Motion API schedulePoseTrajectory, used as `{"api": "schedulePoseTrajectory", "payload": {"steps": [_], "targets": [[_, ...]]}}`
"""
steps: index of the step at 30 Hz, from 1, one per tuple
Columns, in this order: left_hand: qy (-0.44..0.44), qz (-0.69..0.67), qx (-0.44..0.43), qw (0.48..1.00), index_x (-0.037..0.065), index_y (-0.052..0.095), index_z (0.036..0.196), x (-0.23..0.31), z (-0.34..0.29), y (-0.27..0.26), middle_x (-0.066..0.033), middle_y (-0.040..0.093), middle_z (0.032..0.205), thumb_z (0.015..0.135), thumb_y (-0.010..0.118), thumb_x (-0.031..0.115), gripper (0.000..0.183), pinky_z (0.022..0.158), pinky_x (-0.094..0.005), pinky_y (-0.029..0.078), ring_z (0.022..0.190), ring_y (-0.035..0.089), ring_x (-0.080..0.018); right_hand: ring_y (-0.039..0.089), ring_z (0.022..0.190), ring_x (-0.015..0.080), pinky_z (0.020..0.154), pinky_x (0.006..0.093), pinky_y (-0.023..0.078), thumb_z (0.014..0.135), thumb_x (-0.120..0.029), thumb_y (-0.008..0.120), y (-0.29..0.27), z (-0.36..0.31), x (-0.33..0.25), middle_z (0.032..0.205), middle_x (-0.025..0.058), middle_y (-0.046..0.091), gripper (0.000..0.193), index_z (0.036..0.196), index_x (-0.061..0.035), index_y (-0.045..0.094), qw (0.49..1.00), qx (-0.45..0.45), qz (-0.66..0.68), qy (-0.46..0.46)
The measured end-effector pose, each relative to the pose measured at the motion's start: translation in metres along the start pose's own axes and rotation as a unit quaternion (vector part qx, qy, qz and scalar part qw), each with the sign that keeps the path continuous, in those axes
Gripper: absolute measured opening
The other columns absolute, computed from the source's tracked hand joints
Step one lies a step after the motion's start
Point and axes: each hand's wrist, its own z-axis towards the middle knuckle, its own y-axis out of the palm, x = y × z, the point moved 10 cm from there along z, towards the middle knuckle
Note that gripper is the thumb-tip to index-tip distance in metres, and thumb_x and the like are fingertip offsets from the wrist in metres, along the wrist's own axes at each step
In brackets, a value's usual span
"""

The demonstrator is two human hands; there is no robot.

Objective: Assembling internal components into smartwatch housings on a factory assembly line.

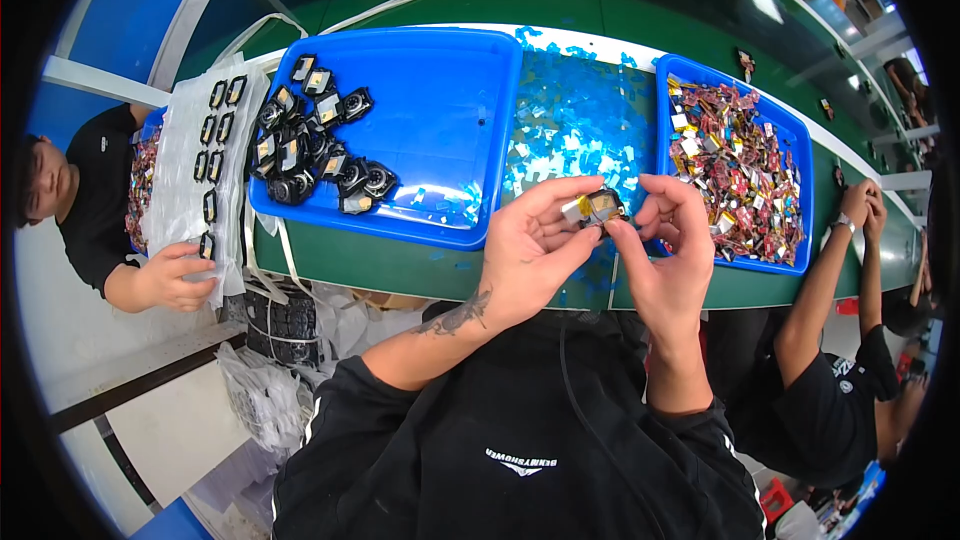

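Observation:
Between both hands, over the table's near edge, is a small black electronic module (604, 206) with a silvery face and a white and yellow piece at its left side. My left hand (535, 245) is closed on it, thumb below and fingers behind. At the module's right edge, my right hand (675, 250) grips with the thumb and curled fingers. To the left, a blue tray (430, 110) holds a cluster of black modules (295, 155), several with round parts. A second blue tray (806, 175) at the right is heaped with small red, white and yellow electronic parts (735, 175).
Small blue film pieces (570, 125) litter the green table (420, 275) between the trays. At the left, a person's hand (175, 278) touches black frames on a white sheet (185, 130). Another person's forearms (825, 270) reach in at the right. Plastic bags (265, 395) lie below.

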Motion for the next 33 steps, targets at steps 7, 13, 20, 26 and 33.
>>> {"api": "schedulePoseTrajectory", "payload": {"steps": [7,13,20,26,33], "targets": [[0.020,-0.031,0.022,0.999,-0.002,0.055,0.123,-0.001,-0.001,-0.004,-0.0134,0.062,0.118,0.087,0.059,-0.008,0.036,0.091,-0.0273,0.052,0.111,0.062,-0.0176,0.056,0.087,0.0084,0.070,0.0223,0.054,0.079,0.008,0.070,0.015,-0.008,0.024,0.096,0.0036,0.056,0.040,0.115,-0.0011,0.057,0.977,-0.052,0.170,0.115],[0.022,0.002,0.031,0.999,-0.005,0.053,0.122,0.003,-0.001,-0.017,-0.0152,0.061,0.117,0.086,0.059,-0.012,0.037,0.088,-0.0276,0.053,0.107,0.062,-0.0173,0.054,0.088,0.0050,0.066,0.0171,0.051,0.080,0.010,0.067,0.043,0.003,0.028,0.094,0.0007,0.055,0.036,0.113,-0.0015,0.056,0.935,-0.115,0.297,0.153],[0.179,0.355,0.106,0.912,0.004,0.055,0.128,0.076,-0.014,-0.064,-0.0114,0.061,0.122,0.083,0.066,-0.001,0.046,0.089,-0.0338,0.050,0.110,0.058,-0.0239,0.068,0.078,0.0162,0.075,0.0274,0.052,0.079,0.008,0.063,0.050,0.076,0.017,0.077,0.0052,0.063,0.041,0.117,0.0014,0.049,0.938,-0.241,0.220,0.119],[0.049,0.777,0.119,0.616,0.004,0.061,0.120,0.115,-0.046,-0.167,-0.0123,0.063,0.118,0.078,0.072,0.012,0.045,0.096,-0.0419,0.044,0.108,0.055,-0.0327,0.064,0.071,0.0155,0.060,0.0261,0.052,0.072,-0.001,0.076,0.061,0.243,0.141,0.086,0.0136,0.069,0.046,0.112,0.0029,0.054,0.966,-0.136,0.073,0.206],[0.129,0.789,0.117,0.588,0.003,0.067,0.099,0.122,-0.027,-0.158,-0.0124,0.063,0.096,0.078,0.069,0.005,0.021,0.084,-0.0415,0.048,0.095,0.058,-0.0318,0.067,0.078,0.0222,0.072,0.0339,0.053,0.061,-0.018,0.087,0.030,0.271,0.200,0.090,0.0128,0.068,0.042,0.093,-0.0019,0.067,0.970,-0.066,-0.170,0.162]]}}
